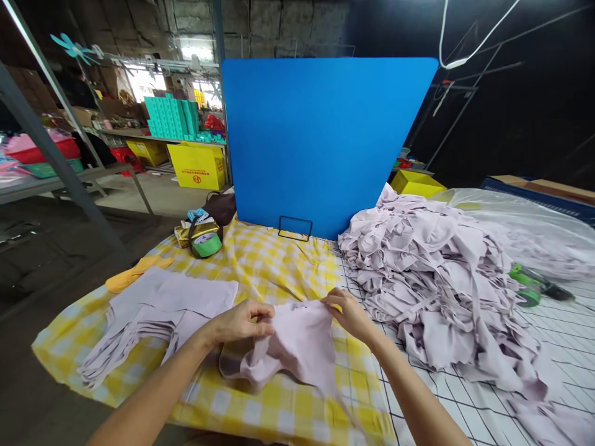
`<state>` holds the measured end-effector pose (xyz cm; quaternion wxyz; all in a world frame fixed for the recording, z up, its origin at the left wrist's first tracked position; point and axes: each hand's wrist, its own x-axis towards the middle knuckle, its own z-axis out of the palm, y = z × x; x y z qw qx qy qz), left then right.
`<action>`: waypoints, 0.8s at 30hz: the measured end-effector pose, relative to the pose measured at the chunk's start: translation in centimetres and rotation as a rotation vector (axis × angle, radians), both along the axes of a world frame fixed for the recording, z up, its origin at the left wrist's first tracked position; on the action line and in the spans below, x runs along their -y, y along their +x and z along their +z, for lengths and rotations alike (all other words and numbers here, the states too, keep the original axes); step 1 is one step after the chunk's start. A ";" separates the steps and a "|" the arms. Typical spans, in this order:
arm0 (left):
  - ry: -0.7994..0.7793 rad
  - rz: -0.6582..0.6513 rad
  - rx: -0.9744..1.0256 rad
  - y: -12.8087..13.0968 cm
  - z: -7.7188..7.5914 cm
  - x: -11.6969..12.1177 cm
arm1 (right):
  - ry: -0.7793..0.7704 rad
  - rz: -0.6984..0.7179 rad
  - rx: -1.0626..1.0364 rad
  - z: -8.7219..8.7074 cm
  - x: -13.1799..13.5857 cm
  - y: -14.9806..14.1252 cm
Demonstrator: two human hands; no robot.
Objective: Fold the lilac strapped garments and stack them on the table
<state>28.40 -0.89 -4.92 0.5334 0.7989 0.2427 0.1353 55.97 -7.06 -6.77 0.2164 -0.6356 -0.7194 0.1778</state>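
Between my hands a pale lilac fabric piece (pixel 304 337) is stretched by its upper edge, its lower part hanging in folds over the checked cloth, with a thin strap trailing down to the right. The thumb and fingers of my left hand (pixel 244 321) pinch its upper left corner. At the upper right corner, my right hand (pixel 346 311) grips the edge with bent fingers. Left of my left hand lies a layered stack of similar lilac pieces (pixel 171 294), partly covered by my forearm. A large loose heap of lilac pieces (pixel 432 266) rises to the right.
A yellow checked cloth (pixel 288 402) covers the table under my hands. Behind it stands a tall blue board (pixel 325 142) with a wire stand (pixel 295 228). A green tape roll (pixel 206 244) and an orange cloth (pixel 134 272) lie left; a green-handled tool (pixel 527 285) lies right.
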 end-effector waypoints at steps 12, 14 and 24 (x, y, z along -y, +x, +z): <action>0.148 -0.111 0.001 1.6 6.2 -1.0 | -0.298 0.359 -0.674 5.4 2.2 -3.6; 0.116 -0.111 -0.028 0.6 6.8 -1.5 | -0.317 0.352 -0.634 5.7 2.9 -2.2; 0.155 -0.077 -0.003 -0.4 9.2 -1.4 | -0.300 0.198 -0.725 6.2 5.4 -1.5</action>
